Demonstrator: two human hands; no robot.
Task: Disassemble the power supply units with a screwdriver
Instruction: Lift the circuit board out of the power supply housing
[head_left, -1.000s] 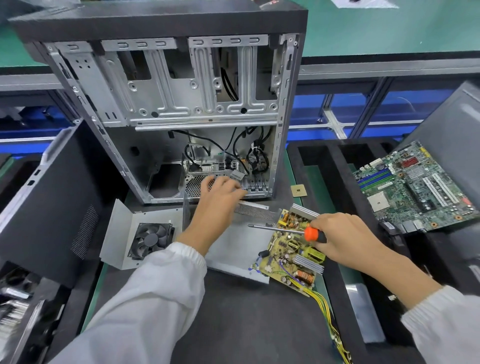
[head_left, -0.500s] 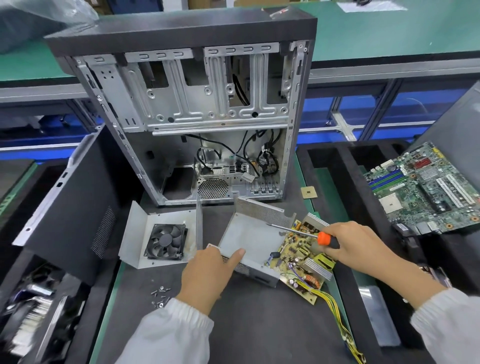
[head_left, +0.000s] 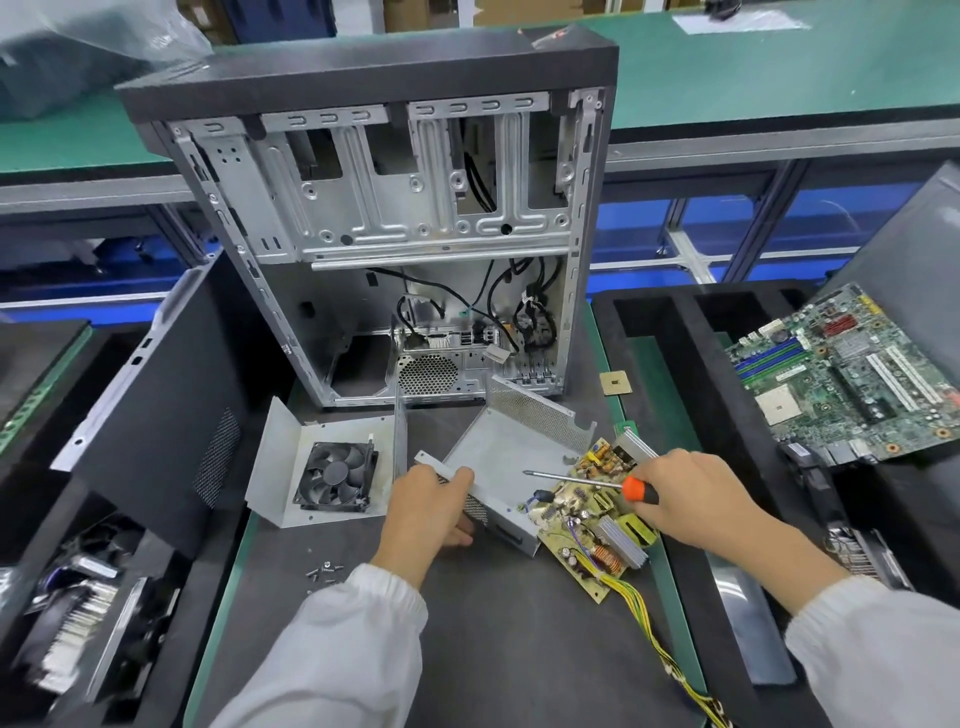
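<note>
Head view: right hand (head_left: 691, 499) holds screwdriver (head_left: 587, 483) roughly level, tip pointing left.

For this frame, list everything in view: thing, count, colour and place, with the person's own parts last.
computer case: one, grey with black top, upright behind the mat.
metal housing: one, grey, open, mid mat.
circuit board: one, yellowish, right of the housing, yellow wires trailing toward the camera.
fan cover: one, grey with black fan, left of the housing.
screws: several, silver, loose on the mat.
motherboard: one, green, far right.
side panel: one, black, leaning at left.
screwdriver: one, orange and black handle, over the circuit board.
left hand: grips the housing's near wall.
right hand: holds the screwdriver.
</note>
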